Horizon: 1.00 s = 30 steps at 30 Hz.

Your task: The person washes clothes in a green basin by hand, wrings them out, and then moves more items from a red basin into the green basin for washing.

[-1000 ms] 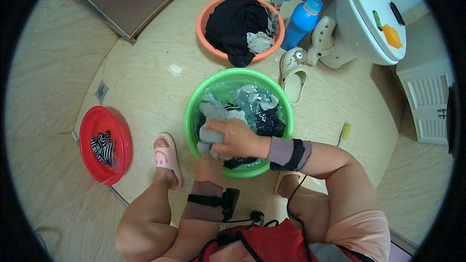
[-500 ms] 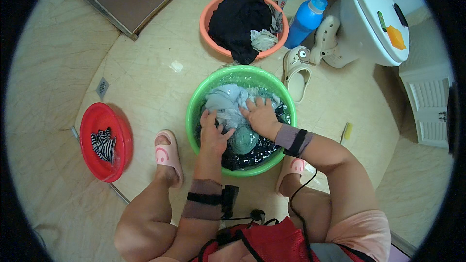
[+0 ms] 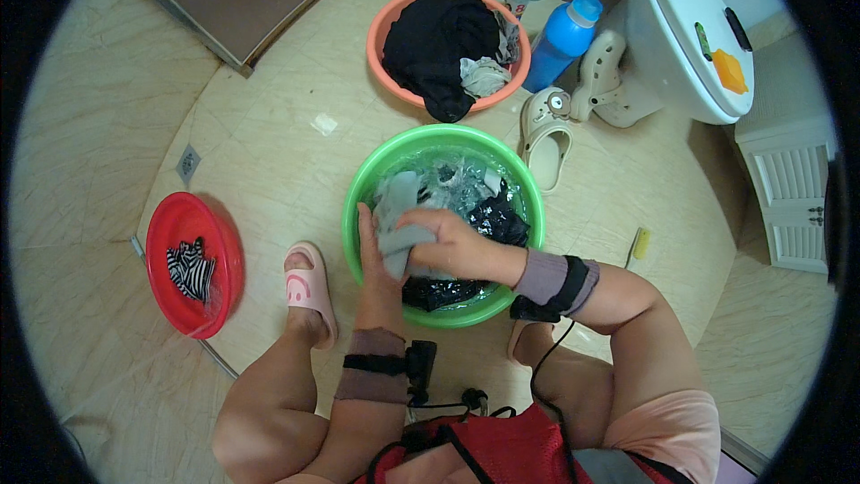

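Observation:
A green basin point(image 3: 356, 170) of water stands on the floor before me, with dark and light wet clothes in it. Over its left side, my right hand point(image 3: 452, 245) has its fingers curled round a folded light grey cloth point(image 3: 394, 206). My left hand point(image 3: 374, 255) supports the same cloth from the left, its fingers reaching up along the edge; the cloth partly hides its palm. Black wet fabric point(image 3: 500, 218) lies in the water to the right of my hands. The cloth's kind of garment cannot be made out.
Beyond stands an orange basin point(image 3: 376, 52) of dark clothes. A red basin point(image 3: 231, 255) with a striped cloth point(image 3: 190, 269) is at left. At right are a blue bottle point(image 3: 563, 43), beige clogs point(image 3: 546, 139), a toilet point(image 3: 685, 45) and a yellow-handled tool point(image 3: 641, 243).
My hands were spread over clothes in the water; now they hold the grey cloth together at the basin's left side. The right hand has moved left and nearer me.

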{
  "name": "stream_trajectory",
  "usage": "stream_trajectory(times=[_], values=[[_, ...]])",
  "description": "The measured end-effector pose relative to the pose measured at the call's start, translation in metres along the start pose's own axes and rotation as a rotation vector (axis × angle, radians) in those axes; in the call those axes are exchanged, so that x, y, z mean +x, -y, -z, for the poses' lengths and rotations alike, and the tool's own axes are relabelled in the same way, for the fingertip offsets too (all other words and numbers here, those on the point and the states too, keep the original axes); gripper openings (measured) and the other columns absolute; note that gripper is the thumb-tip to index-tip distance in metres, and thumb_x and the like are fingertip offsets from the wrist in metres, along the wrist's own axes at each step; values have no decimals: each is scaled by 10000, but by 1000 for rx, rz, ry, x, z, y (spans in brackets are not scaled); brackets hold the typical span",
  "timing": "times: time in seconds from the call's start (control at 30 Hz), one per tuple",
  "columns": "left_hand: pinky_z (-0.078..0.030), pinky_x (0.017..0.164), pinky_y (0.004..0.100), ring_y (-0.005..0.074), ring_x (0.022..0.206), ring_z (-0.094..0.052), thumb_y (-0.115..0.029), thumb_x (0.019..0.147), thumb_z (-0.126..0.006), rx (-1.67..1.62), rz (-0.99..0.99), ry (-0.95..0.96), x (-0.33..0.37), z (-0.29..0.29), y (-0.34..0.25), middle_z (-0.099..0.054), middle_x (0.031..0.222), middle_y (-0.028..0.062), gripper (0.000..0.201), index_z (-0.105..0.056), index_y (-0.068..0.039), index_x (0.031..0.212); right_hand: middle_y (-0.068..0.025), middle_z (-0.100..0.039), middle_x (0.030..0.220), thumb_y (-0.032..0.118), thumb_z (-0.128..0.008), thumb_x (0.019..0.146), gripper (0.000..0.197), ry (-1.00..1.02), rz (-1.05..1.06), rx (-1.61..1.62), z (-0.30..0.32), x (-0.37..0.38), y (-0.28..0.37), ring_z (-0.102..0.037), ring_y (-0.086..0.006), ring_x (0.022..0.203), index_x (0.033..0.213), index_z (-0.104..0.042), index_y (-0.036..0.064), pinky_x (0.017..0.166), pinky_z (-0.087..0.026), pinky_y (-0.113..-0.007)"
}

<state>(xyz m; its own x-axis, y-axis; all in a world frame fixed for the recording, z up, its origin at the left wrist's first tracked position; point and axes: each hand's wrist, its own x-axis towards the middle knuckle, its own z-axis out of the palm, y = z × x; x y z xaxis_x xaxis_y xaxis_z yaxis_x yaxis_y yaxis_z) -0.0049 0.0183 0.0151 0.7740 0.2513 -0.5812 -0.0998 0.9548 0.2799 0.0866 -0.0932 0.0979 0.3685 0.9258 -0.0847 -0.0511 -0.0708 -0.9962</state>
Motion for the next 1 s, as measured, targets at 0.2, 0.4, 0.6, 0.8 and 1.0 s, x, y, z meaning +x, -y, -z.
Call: stream_trajectory(times=[0.2, 0.4, 0.6, 0.8, 1.0], values=[[-500, 861, 389, 236, 1027, -592, -371, 939, -456, 22, 10, 250, 12, 8, 15, -570, 1194, 92, 429, -505, -66, 1237, -103, -633, 848, 131, -611, 757, 251, 97, 81, -217, -7, 1, -19, -622, -201, 757, 994, -611, 48, 682, -495, -313], [-478, 929, 404, 249, 1041, -591, -253, 902, -510, 142, 80, -13, 14, -1, 38, -549, 1239, 96, 439, -467, -50, 1290, -172, -619, 954, 213, -612, 765, 220, -333, -175, -945, 74, 10, -65, -594, -380, 805, 927, -602, 64, 697, -484, -457], [-293, 937, 629, 312, 1215, -422, -300, 854, -584, 333, -7, -225, -4, -23, 6, -400, 1375, 54, 615, -326, -253, 1410, -141, -455, 1310, 182, -547, 804, 211, -268, -26, -1440, 63, -16, -95, -507, -354, 1029, 993, -605, 111, 800, -431, -515], [-289, 977, 592, 296, 1266, -340, -309, 852, -599, 340, 17, -212, 3, -18, 28, -362, 1392, 42, 620, -338, -208, 1405, -116, -508, 1238, 153, -567, 779, 254, 47, -102, -1530, 60, -15, -131, -518, -340, 1029, 1027, -615, 132, 806, -441, -528], [-318, 955, 625, 347, 1242, -371, -471, 872, -534, 238, 63, -214, 1, 2, 8, -384, 1376, 80, 573, -402, -189, 1353, -144, -613, 972, 95, -581, 731, 314, -47, -15, -545, 59, 35, -66, -609, -277, 869, 1029, -555, -2, 761, -490, -352]])
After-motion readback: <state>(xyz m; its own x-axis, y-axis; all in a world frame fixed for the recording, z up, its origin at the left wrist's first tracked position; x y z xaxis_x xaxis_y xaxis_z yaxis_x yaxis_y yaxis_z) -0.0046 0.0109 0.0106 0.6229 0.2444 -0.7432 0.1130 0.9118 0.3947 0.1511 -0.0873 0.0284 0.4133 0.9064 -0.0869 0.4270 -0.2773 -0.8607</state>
